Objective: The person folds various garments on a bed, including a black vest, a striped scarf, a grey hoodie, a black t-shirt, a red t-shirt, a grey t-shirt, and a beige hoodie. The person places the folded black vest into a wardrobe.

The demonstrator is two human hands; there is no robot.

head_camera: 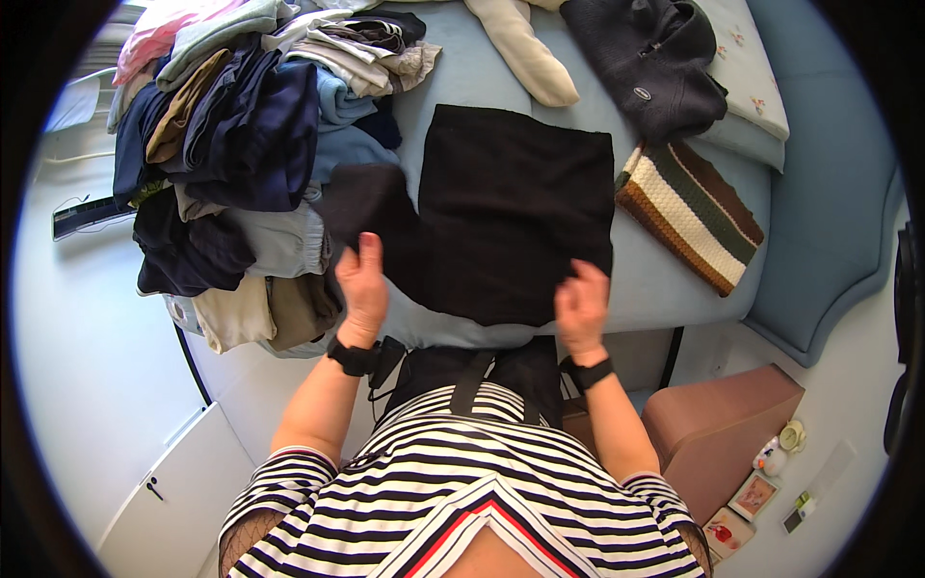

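A black garment [513, 217] lies spread on the blue bed sheet [679, 285] before me, with one part of it, perhaps a sleeve, reaching out to the left. My left hand [363, 289] is at that part, thumb up; whether its fingers grip the cloth cannot be told. Over the garment's lower right edge is my right hand [582, 303], its fingers curled and blurred, so a hold on the cloth cannot be made out. Left of the garment is a large heap of folded clothes [253, 137]. To the right lies a folded striped knit [690, 217] in brown, white and green.
A dark grey garment [650, 72] lies at the back right beside a pillow [751, 79]. A cream sleeve [531, 54] reaches in at the top. The padded blue headboard [816, 180] bounds the bed on the right; a brown cabinet [723, 426] stands below it.
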